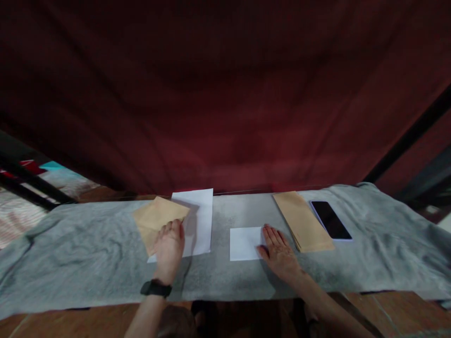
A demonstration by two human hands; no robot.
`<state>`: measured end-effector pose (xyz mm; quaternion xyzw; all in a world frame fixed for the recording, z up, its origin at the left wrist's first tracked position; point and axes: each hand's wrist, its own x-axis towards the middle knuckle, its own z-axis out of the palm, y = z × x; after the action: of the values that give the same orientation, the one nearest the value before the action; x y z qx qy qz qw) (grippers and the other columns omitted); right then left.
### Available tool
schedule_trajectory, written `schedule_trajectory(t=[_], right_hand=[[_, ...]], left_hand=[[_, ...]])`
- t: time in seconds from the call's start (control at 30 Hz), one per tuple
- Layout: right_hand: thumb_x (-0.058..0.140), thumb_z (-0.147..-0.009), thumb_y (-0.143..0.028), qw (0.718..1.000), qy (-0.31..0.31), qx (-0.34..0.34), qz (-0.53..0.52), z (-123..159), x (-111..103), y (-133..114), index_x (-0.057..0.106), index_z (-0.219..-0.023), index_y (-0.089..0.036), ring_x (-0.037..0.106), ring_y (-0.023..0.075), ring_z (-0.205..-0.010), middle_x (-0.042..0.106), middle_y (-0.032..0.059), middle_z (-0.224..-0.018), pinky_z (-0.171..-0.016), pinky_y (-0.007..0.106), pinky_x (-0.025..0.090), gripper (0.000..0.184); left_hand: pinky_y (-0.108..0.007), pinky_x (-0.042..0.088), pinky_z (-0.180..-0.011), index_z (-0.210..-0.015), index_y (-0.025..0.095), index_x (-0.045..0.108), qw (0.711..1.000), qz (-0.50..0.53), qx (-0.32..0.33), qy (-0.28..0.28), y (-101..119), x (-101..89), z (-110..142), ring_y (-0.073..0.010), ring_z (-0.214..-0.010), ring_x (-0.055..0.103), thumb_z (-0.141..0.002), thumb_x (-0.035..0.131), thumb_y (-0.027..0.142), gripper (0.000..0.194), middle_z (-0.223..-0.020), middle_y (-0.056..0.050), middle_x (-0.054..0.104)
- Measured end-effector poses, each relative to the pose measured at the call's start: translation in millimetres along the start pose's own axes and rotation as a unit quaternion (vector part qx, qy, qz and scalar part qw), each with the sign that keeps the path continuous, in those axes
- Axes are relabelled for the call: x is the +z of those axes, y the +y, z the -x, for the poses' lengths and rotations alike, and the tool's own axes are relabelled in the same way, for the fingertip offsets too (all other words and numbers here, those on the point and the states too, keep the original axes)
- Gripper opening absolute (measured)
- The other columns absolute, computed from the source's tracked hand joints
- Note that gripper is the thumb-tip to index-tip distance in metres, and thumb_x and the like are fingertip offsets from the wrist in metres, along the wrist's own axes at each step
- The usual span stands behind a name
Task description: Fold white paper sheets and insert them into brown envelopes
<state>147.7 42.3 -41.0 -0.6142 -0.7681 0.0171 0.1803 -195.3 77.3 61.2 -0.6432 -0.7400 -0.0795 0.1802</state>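
Observation:
My left hand, with a dark watch on its wrist, has its fingers curled closed on the right side of a brown paper envelope. That envelope lies at an angle, partly over white paper sheets. Flat on the right end of a small white rectangle of paper, perhaps folded, rests my right hand. Its fingers are stretched out and the thumb is apart. Right of this hand lies a small stack of brown envelopes, not touched by it.
A grey cloth covers the narrow bench, wrinkled at both ends. A phone with a dark screen lies beside the brown stack. Behind the bench hangs a dark red curtain. Tiled floor shows below the front edge.

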Motion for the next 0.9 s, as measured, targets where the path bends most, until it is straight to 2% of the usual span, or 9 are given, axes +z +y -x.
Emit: schedule_trajectory(t=[0.17,0.23,0.33,0.43,0.53,0.6,0.63,0.7,0.9], right_hand=[[0.037,-0.098,-0.044,0.975,-0.016,0.026,-0.218,-12.1,-15.3,-13.8,0.054,-0.139,-0.017,0.043,0.0244,-0.139,0.051,0.0112,-0.148,-0.117,0.044,0.033,0.052],[0.042,-0.096,-0.047,0.929,-0.046,0.051,-0.363,-18.5,-18.8,-23.7,0.061,-0.13,-0.024,0.053,0.0226,-0.129,0.061,0.0073,-0.137,-0.114,0.042,0.037,0.046],[0.051,-0.089,-0.046,0.828,-0.096,0.1,-0.544,-25.7,-19.8,-35.7,0.068,-0.112,-0.028,0.063,0.023,-0.113,0.071,0.0042,-0.116,-0.107,0.042,0.044,0.034],[0.055,-0.083,-0.042,0.766,-0.121,0.125,-0.619,-27.8,-21.5,-37.7,0.07,-0.099,-0.027,0.066,0.0232,-0.1,0.074,0.0031,-0.099,-0.097,0.04,0.049,0.026],[0.062,-0.074,-0.034,0.704,-0.181,0.147,-0.67,-25.7,-27.6,-29.6,0.07,-0.092,-0.024,0.066,0.0211,-0.085,0.072,0.0022,-0.086,-0.081,0.035,0.052,0.022],[0.064,-0.069,-0.03,0.686,-0.212,0.163,-0.677,-23.8,-32.4,-21.7,0.07,-0.091,-0.022,0.065,0.0189,-0.075,0.071,0.0011,-0.081,-0.07,0.03,0.051,0.024],[0.064,-0.068,-0.029,0.685,-0.217,0.166,-0.675,-23.2,-34.3,-17.9,0.071,-0.093,-0.022,0.065,0.0183,-0.073,0.071,0.0007,-0.081,-0.068,0.029,0.05,0.027],[0.065,-0.068,-0.029,0.691,-0.212,0.154,-0.673,-22.8,-36.5,-11.8,0.071,-0.096,-0.022,0.065,0.0187,-0.076,0.072,0.0005,-0.083,-0.07,0.03,0.051,0.029],[0.069,-0.072,-0.044,0.742,-0.143,0.12,-0.644,-29.8,-28.4,-5.6,0.071,-0.086,-0.023,0.066,0.0205,-0.079,0.073,0.0005,-0.083,-0.081,0.036,0.052,0.025]], left_hand=[[-0.032,0.049,-0.072,-0.096,0.018,0.061,0.979,0.103,0.169,-0.053,102.0,-20.0,46.6,-0.0225,-0.082,0.066,-0.092,0.045,0.009,0.019,-0.085,-0.007,0.067],[-0.033,0.051,-0.078,-0.1,0.019,0.061,0.959,0.142,0.238,-0.064,133.9,-22.2,69.6,-0.0222,-0.087,0.067,-0.089,0.049,0.006,0.021,-0.092,-0.006,0.069],[-0.037,0.053,-0.084,-0.104,0.018,0.061,0.941,0.176,0.28,-0.072,162.1,-21.2,92.6,-0.0235,-0.095,0.067,-0.086,0.052,0.003,0.025,-0.102,-0.008,0.07],[-0.04,0.053,-0.09,-0.104,0.019,0.061,0.928,0.227,0.28,-0.093,167.6,-20.5,94.1,-0.0233,-0.097,0.067,-0.088,0.052,0.006,0.023,-0.105,-0.008,0.07],[-0.045,0.047,-0.102,-0.112,0.021,0.061,0.904,0.314,0.269,-0.105,154.8,-20.7,77.4,-0.0257,-0.116,0.061,-0.092,0.058,0.025,0.02,-0.119,-0.009,0.066],[-0.053,0.035,-0.113,-0.139,0.022,0.045,0.893,0.342,0.27,-0.113,140.2,-18.1,63.1,-0.0323,-0.139,0.04,-0.081,0.073,0.04,0.067,-0.146,-0.014,0.048],[-0.058,0.026,-0.117,-0.149,0.023,0.033,0.89,0.34,0.276,-0.128,132.7,-15.5,56.8,-0.035,-0.147,0.026,-0.075,0.078,0.046,0.09,-0.157,-0.015,0.033],[-0.063,0.012,-0.119,-0.156,0.027,0.017,0.884,0.316,0.294,-0.182,120.1,-8.2,48.2,-0.0368,-0.151,0.01,-0.067,0.081,0.053,0.112,-0.164,-0.015,0.016],[-0.063,0.002,-0.119,-0.158,0.031,0.006,0.861,0.291,0.327,-0.259,115.9,8.3,48.1,-0.0372,-0.152,0.006,-0.056,0.083,0.063,0.132,-0.166,-0.013,0.01]])
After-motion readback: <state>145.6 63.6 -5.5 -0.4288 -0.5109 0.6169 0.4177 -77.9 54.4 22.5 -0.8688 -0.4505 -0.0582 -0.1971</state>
